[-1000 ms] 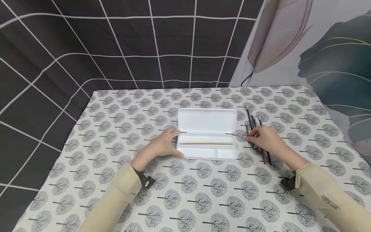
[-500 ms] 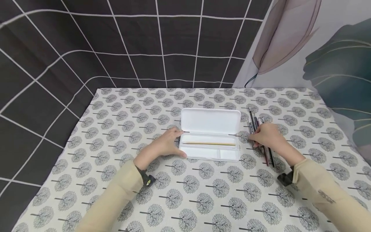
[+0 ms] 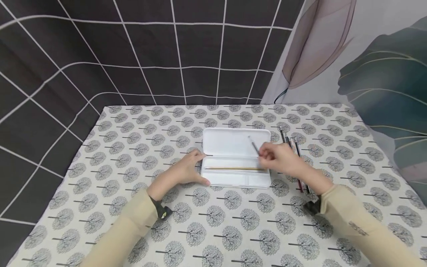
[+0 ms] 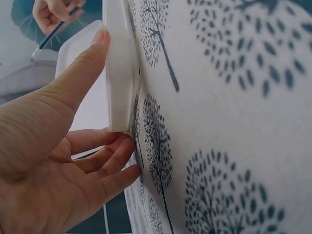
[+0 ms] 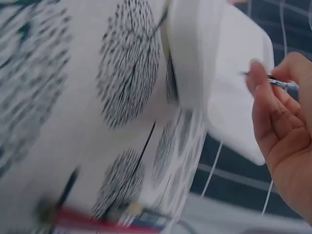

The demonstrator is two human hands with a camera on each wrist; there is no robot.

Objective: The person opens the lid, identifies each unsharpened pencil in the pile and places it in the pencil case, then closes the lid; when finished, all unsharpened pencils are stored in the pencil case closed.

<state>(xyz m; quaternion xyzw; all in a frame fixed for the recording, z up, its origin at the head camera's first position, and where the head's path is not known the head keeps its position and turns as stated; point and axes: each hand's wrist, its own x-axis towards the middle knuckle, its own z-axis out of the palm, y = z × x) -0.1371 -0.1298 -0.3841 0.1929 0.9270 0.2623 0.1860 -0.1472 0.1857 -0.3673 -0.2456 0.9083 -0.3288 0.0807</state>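
Observation:
A white pencil case (image 3: pixel 227 179) lies on the table with its lid (image 3: pixel 227 141) raised at the back. One gold pencil (image 3: pixel 233 168) lies lengthwise in its rear compartment. My left hand (image 3: pixel 183 168) holds the case's left end, thumb at the front corner and fingertips at the rear one; the left wrist view shows the thumb against its wall (image 4: pixel 119 73). Over the case's right end, my right hand (image 3: pixel 278 157) pinches a dark pencil (image 3: pixel 252 144) with a pale end, tilted up to the left. That pencil is partly hidden by the fingers.
To the right of the case lie several dark and reddish pencils (image 3: pixel 298 148), partly covered by the right forearm. A tree-print cloth (image 3: pixel 217 218) covers the table. Behind it hangs a dark grid-patterned curtain (image 3: pixel 200 48), with a leaf-patterned one (image 3: pixel 383 74) at the right.
My right hand has picked up a dark pencil from the pile and carried it left, over the case. The left hand keeps its place on the case. The head view has shifted slightly.

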